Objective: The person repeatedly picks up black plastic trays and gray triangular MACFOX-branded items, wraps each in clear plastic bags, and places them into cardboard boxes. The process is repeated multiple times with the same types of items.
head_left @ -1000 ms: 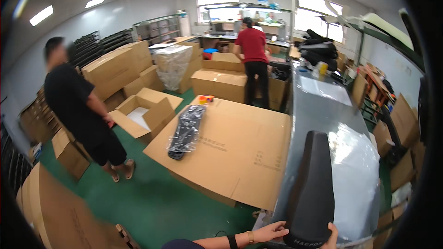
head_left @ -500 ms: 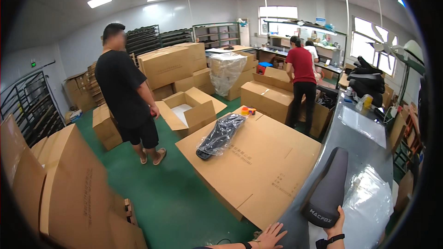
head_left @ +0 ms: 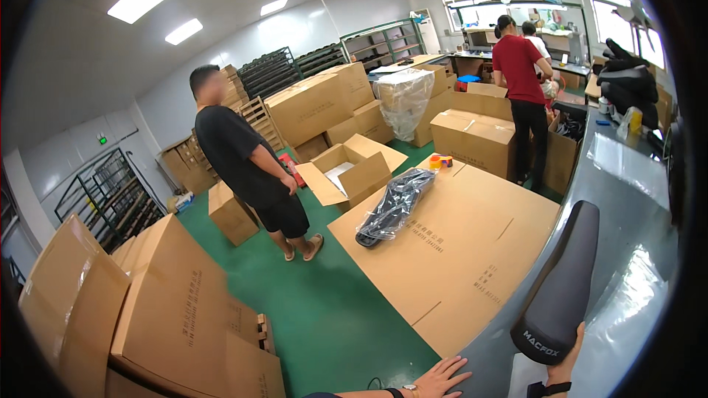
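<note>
One seat (head_left: 562, 280) lies near right on the surface (head_left: 493, 357), its near end, perhaps lifted, steadied in the curled right hand (head_left: 569, 361). The left hand (head_left: 438, 380) lies spread, empty. Shifting it would call for both hands.

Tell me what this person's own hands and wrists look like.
Both are ungloved, with no cables attached. The left hand has a black band and a pale watch or bracelet at its wrist. The right hand has a black strap. Too little shows to describe sleeves.
</note>
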`<state>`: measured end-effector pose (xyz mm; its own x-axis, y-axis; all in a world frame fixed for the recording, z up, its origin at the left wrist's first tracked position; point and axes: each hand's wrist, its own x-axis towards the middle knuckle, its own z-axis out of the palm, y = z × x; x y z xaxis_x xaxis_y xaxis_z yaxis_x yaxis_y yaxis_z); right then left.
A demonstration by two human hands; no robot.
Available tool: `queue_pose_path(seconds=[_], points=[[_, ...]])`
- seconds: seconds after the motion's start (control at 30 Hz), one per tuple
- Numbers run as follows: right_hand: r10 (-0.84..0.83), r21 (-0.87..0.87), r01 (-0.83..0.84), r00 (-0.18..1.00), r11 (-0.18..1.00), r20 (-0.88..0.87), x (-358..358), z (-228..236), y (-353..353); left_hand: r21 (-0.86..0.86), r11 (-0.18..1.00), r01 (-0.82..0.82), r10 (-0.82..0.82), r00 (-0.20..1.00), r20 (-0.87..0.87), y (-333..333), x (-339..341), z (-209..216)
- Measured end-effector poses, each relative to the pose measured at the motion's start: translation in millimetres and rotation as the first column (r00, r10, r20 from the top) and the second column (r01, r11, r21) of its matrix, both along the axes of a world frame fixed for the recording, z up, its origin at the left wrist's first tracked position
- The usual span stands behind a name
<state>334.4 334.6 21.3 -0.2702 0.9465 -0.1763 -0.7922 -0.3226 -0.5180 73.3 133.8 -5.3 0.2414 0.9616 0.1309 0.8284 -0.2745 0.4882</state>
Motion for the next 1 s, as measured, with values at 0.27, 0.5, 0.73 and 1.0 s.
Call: queue_pose_path(seconds=[0.27, 0.5, 0.73, 1.0], points=[[0.009, 0.006, -0.009, 1.0, 1.0, -0.025, -3.1, 7.1, -1.5, 0.042, 0.999, 0.01, -0.011, 1.0, 0.009, 4.3, 0.9, -10.8], [-0.008, 0.003, 0.008, 1.0, 1.0, -0.004, -2.7, 5.8, -1.6, 0.019, 1.0, 0.005, -0.006, 1.0, 0.027, 5.1, 1.4, -9.5], [-0.022, 0.011, 0.022, 1.0, 1.0, -0.02, -2.4, -0.7, 1.1, -0.001, 1.0, 0.011, -0.011, 0.999, 0.045, 4.4, -0.3, -15.9], [-0.056, -0.033, 0.055, 0.998, 0.998, -0.039, -1.2, -6.3, 2.1, 0.018, 1.0, 0.011, -0.012, 0.999, 0.05, 2.9, -0.4, -13.0]])
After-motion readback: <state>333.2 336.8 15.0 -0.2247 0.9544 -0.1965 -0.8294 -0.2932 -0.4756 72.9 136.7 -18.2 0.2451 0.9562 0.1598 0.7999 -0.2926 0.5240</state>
